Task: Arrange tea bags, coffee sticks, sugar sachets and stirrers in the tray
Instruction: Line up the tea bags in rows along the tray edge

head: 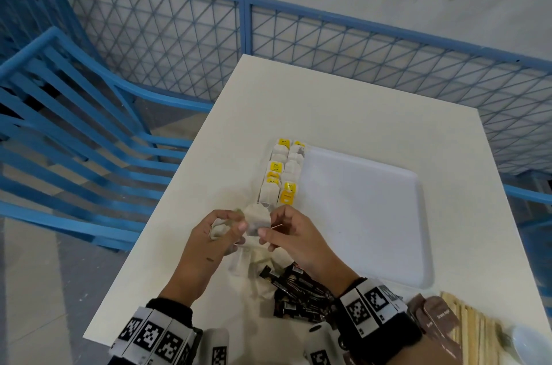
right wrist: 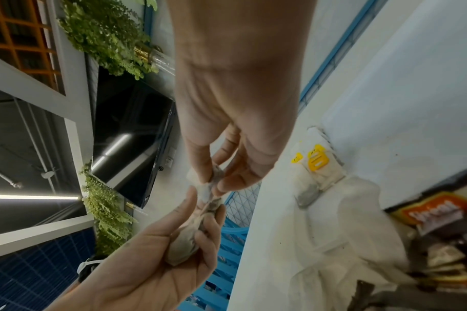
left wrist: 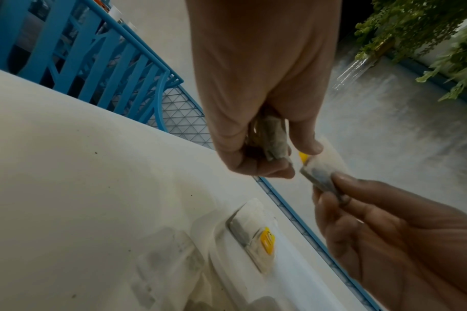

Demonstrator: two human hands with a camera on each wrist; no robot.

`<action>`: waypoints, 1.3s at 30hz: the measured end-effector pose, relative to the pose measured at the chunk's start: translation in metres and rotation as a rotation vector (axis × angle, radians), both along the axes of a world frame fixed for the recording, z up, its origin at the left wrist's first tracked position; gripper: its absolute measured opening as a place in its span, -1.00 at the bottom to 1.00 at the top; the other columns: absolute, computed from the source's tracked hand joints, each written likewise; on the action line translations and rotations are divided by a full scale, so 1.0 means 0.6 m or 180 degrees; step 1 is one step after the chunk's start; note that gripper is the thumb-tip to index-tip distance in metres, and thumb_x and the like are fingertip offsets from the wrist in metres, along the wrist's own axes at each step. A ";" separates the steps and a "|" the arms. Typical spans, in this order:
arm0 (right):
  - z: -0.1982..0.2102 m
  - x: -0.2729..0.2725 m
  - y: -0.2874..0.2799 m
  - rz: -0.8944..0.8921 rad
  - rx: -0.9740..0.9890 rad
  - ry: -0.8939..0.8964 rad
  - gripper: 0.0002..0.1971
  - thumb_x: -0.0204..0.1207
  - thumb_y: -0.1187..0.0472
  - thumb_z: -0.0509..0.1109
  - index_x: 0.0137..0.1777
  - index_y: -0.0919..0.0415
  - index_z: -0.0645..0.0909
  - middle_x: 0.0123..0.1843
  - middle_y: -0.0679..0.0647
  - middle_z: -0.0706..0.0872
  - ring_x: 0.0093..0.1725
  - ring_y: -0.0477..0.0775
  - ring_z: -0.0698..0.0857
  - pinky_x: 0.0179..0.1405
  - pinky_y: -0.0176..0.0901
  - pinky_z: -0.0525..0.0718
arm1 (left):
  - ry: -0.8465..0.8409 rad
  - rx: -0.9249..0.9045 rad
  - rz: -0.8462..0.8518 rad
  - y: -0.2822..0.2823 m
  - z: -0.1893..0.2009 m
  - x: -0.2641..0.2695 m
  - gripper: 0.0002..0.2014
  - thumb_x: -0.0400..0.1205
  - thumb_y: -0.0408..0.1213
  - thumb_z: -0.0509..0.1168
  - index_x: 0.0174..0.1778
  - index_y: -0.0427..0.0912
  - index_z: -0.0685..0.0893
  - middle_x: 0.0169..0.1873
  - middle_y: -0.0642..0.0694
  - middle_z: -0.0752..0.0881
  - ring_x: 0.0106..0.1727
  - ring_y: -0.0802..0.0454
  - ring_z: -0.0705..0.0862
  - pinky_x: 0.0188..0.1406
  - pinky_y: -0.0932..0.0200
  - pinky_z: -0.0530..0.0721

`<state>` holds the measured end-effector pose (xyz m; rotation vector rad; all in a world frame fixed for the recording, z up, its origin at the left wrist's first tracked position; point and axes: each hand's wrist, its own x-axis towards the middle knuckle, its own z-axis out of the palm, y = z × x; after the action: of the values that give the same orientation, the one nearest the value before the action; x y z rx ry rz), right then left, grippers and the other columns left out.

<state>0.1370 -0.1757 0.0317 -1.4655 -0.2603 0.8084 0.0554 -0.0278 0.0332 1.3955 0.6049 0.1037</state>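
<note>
Tea bag (head: 257,218), soft square paper, is pinched between both hands, left (head: 215,240) and right (head: 291,234), above the tray (head: 388,245).

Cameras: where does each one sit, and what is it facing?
Head: above the table, looking down at tray; both hands and wristbands show.
Left wrist: along the left hand, toward table and fence.
Right wrist: along the right hand, toward wall and screen.
Shared: all show both hands holding tea bags.

Head view looks down on the worktop (head: 373,113); both wrist views sit close, sharing the held tea bag (head: 257,219).
</note>
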 end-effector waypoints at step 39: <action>-0.031 0.018 -0.008 0.0973 -0.0989 -0.1220 -0.82 0.43 0.20 0.51 -0.21 -0.11 0.60 -0.19 -0.17 0.67 -0.22 -0.28 0.63 -0.18 -0.49 0.53 | 0.0555 0.1109 -0.0941 0.026 0.006 -0.007 -0.89 0.52 -0.29 0.44 -0.31 -0.10 0.67 -0.34 0.04 0.71 -0.23 0.41 0.68 -0.34 0.57 0.51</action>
<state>0.1476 -0.1803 0.0128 -1.9026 -0.6854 0.8312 0.0512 -0.0125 0.0369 1.8315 0.5331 -0.1583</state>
